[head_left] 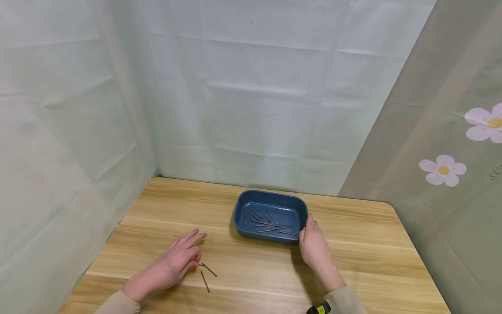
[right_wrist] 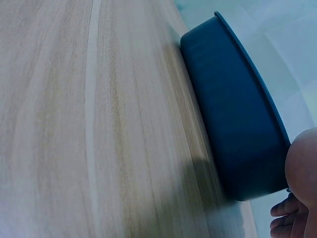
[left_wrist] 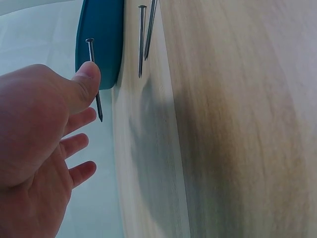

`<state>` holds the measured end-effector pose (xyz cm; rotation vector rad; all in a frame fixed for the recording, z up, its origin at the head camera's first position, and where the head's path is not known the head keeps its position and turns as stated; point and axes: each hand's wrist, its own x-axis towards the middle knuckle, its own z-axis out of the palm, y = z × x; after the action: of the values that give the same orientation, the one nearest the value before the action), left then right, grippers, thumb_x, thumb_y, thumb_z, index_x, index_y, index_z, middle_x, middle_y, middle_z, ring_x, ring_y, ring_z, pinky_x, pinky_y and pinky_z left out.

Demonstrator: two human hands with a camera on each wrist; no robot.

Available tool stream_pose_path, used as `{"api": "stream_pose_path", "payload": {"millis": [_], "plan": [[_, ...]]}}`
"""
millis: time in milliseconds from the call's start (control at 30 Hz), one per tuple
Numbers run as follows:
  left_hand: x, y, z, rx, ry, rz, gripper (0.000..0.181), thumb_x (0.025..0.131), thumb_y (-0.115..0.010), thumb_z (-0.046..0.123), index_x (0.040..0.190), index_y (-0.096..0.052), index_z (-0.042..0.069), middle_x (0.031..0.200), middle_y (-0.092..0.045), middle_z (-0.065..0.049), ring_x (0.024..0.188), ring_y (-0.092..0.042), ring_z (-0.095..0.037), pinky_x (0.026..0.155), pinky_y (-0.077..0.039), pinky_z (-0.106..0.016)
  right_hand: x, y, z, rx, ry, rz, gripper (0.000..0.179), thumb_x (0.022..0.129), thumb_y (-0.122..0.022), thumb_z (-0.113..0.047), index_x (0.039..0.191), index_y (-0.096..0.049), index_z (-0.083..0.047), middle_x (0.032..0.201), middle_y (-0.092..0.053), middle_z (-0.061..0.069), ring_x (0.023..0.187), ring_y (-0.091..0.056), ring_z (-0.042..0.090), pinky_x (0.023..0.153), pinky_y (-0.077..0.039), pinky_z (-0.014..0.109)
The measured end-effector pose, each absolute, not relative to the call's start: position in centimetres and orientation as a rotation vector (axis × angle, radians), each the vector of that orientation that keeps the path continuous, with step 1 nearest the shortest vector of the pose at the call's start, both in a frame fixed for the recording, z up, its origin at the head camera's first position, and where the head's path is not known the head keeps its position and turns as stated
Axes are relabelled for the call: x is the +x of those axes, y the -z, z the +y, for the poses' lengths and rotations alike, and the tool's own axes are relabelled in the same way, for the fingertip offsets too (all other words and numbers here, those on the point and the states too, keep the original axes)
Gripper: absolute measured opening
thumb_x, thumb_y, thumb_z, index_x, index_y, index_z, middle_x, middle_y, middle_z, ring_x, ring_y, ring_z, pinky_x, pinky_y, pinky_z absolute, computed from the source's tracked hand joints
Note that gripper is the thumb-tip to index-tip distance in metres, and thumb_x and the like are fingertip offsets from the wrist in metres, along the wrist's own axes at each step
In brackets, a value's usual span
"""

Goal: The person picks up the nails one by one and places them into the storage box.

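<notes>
My left hand (head_left: pixel 174 264) pinches a nail (left_wrist: pixel 99 106) by its shank between thumb and forefinger, while its other fingers spread out. Two more nails lie on the table just right of that hand: one nail (head_left: pixel 205 282) closer to me, another nail (head_left: pixel 211 271) a little farther off. At the back of the table stands a dark blue rectangular tray (head_left: pixel 270 193) with several nails (head_left: pixel 255 213) scattered over its bottom. My right hand (head_left: pixel 315 246) holds the tray by its right end, the thumb at the rim near the front corner.
The wooden table (head_left: pixel 376 248) meets a pale cloth wall (head_left: pixel 255 109) behind the tray. Cloth also hangs at both sides, printed with white flowers (head_left: pixel 443 170) on the right. A dark and yellow band (head_left: pixel 319 308) shows at my right wrist.
</notes>
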<state>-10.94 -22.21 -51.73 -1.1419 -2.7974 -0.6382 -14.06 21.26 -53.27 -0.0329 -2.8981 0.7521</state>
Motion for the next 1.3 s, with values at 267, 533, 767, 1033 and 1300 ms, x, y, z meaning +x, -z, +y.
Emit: {"api": "stream_pose_path", "payload": {"millis": [267,533,767,1033,1300], "plan": [[-10.9,51.4,-21.9,-1.129,0.616,-2.806,0.028,0.093,-0.079,0.012,0.090,-0.057,0.029,0.159,-0.051,-0.023,0.148,-0.041,-0.051,0.107,-0.041,-0.077,-14.0,53.1,21.3,-0.039,-0.741,-2.898,0.056,0.110,-0.042,-0.012,0.157,-0.032,0.017,0.155,-0.046,0.038,0.145,-0.046,0.050,0.120,-0.038,0.059],[-10.9,51.5,-21.2,-1.174,0.607,-2.717,0.028,0.090,-0.079,0.011,0.089,-0.057,0.028,0.155,-0.054,-0.024,0.145,-0.045,-0.052,0.104,-0.044,-0.076,-13.3,53.7,21.4,-0.043,-0.737,-2.912,0.055,0.110,-0.042,-0.012,0.157,-0.033,0.017,0.155,-0.047,0.038,0.145,-0.046,0.051,0.120,-0.038,0.060],[-11.7,51.3,-20.5,-1.186,0.613,-2.686,0.028,0.091,-0.078,0.010,0.089,-0.056,0.027,0.155,-0.054,-0.024,0.144,-0.045,-0.053,0.106,-0.042,-0.077,-13.8,53.4,21.4,-0.025,-0.736,-2.893,0.056,0.110,-0.042,-0.012,0.156,-0.033,0.018,0.154,-0.047,0.039,0.144,-0.046,0.052,0.120,-0.038,0.060],[-12.0,50.9,-19.8,-1.180,0.651,-2.678,0.027,0.094,-0.077,0.009,0.089,-0.057,0.027,0.156,-0.052,-0.023,0.146,-0.042,-0.053,0.107,-0.041,-0.076,-14.0,53.3,21.4,-0.024,-0.730,-2.893,0.056,0.110,-0.041,-0.012,0.156,-0.033,0.018,0.155,-0.046,0.039,0.144,-0.046,0.053,0.120,-0.037,0.060],[-12.5,50.2,-18.1,-1.157,0.607,-2.653,0.024,0.094,-0.078,0.013,0.090,-0.057,0.024,0.158,-0.051,-0.023,0.148,-0.041,-0.052,0.111,-0.041,-0.072,-13.9,53.4,21.3,-0.016,-0.727,-2.900,0.055,0.110,-0.041,-0.011,0.156,-0.033,0.018,0.154,-0.046,0.040,0.144,-0.046,0.053,0.120,-0.038,0.060]]}}
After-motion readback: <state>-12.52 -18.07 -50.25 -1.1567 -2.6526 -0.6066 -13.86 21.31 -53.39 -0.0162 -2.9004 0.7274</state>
